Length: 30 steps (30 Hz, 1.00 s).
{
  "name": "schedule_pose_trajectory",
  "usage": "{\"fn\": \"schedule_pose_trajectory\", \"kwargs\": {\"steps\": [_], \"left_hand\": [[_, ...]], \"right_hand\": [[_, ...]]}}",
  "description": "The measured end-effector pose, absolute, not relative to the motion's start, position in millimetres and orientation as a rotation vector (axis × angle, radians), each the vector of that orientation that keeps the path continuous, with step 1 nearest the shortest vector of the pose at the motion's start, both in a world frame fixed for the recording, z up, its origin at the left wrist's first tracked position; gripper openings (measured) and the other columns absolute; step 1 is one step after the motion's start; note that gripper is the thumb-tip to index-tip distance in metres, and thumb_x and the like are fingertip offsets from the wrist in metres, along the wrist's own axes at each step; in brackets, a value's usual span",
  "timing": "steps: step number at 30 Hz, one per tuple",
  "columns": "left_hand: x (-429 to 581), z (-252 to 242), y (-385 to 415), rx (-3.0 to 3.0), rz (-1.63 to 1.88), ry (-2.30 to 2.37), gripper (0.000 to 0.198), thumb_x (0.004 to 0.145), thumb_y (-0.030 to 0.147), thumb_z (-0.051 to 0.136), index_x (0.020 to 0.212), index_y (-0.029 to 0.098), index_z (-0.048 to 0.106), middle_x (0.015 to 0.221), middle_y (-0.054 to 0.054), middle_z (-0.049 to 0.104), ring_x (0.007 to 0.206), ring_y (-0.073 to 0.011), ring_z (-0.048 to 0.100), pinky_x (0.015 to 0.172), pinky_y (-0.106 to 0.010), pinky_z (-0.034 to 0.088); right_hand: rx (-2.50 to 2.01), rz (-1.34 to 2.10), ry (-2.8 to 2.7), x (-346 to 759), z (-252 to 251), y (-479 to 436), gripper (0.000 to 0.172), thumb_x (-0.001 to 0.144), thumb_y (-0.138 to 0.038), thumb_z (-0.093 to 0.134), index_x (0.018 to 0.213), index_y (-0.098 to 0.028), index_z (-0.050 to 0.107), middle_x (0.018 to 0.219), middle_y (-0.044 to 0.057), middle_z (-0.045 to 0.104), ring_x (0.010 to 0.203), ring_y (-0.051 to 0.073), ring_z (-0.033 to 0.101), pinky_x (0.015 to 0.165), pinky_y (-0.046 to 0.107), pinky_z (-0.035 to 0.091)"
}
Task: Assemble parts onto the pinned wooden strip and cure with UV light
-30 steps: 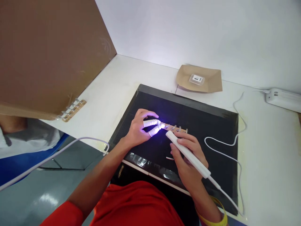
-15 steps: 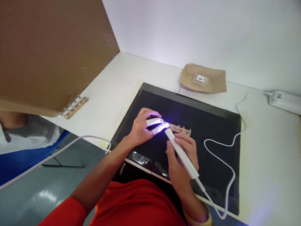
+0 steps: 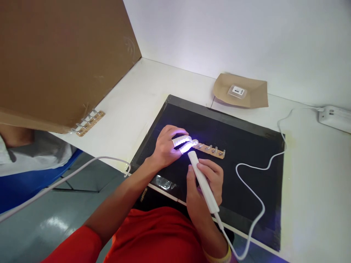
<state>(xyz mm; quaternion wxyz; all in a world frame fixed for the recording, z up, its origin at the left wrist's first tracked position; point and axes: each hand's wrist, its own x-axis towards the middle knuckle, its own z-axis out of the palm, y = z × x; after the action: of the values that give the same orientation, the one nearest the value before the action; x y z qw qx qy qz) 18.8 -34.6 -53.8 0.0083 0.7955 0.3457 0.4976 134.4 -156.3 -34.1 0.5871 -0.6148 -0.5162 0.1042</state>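
In my right hand (image 3: 207,182) is a white pen-shaped UV lamp (image 3: 203,182), its cord running off the lower end. Violet light from its tip falls on the fingertips of my left hand (image 3: 168,148). White finger cots (image 3: 181,140) cover the thumb and forefinger there, and these pinch a small clear piece (image 3: 195,142) at the left end of a brown strip (image 3: 210,149). Glare blurs that piece's shape. Several clear upright pieces with small metallic bits stand along the strip, which lies on the black mat (image 3: 233,146).
A cardboard tray (image 3: 257,93) with a small labelled clear box (image 3: 238,91) stands at the back. The white lamp cord (image 3: 255,197) loops over the mat's right side, near a power strip (image 3: 334,117). Another similar strip (image 3: 91,124) lies by the cardboard partition (image 3: 68,54). Beyond it sits a person (image 3: 35,149).
My right hand has drawn the UV lamp slightly left and down, away from the strip, uncovering more of it. My left hand keeps its pinch, and the glow at its fingertips is less intense.
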Motion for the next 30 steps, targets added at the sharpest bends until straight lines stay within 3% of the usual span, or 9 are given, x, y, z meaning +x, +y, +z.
{"fn": "schedule_pose_trajectory", "kwargs": {"steps": [4,11,20,30], "left_hand": [[19.0,-56.7,-36.6,2.577,1.594,1.187,0.016,0.095,0.035,0.078,0.096,0.020,0.075,0.096,-0.005,0.078,0.087,-0.0168,0.071,0.079,-0.032,0.055],[16.9,-52.0,-42.8,2.772,1.574,1.216,0.006,0.096,0.023,0.073,0.100,0.018,0.074,0.103,-0.008,0.079,0.091,-0.0211,0.067,0.081,-0.037,0.052],[15.0,-51.3,-42.9,2.826,1.551,1.188,0.013,0.100,0.032,0.067,0.100,0.020,0.073,0.106,-0.008,0.077,0.096,-0.0226,0.063,0.083,-0.038,0.051],[16.8,-49.0,-42.0,2.514,1.456,1.318,0.010,0.090,0.030,0.082,0.097,0.026,0.078,0.114,-0.005,0.076,0.108,-0.0227,0.061,0.094,-0.039,0.053]], "right_hand": [[-1.423,0.234,-1.214,127.5,-35.1,-154.3,0.030,0.087,-0.007,0.074,0.110,-0.025,0.069,0.108,0.004,0.068,0.097,0.017,0.072,0.078,0.034,0.066],[-1.425,0.175,-1.229,128.5,-35.4,-148.1,0.030,0.087,-0.007,0.074,0.111,-0.025,0.069,0.108,0.005,0.069,0.099,0.018,0.072,0.081,0.036,0.066],[-1.451,0.147,-1.221,132.2,-34.5,-143.0,0.025,0.088,-0.008,0.074,0.107,-0.024,0.069,0.106,0.004,0.068,0.098,0.017,0.072,0.083,0.035,0.065],[-1.414,0.291,-1.231,138.8,-27.7,-154.9,0.029,0.087,-0.006,0.073,0.108,-0.025,0.068,0.108,0.004,0.067,0.097,0.016,0.071,0.078,0.032,0.065]]}}
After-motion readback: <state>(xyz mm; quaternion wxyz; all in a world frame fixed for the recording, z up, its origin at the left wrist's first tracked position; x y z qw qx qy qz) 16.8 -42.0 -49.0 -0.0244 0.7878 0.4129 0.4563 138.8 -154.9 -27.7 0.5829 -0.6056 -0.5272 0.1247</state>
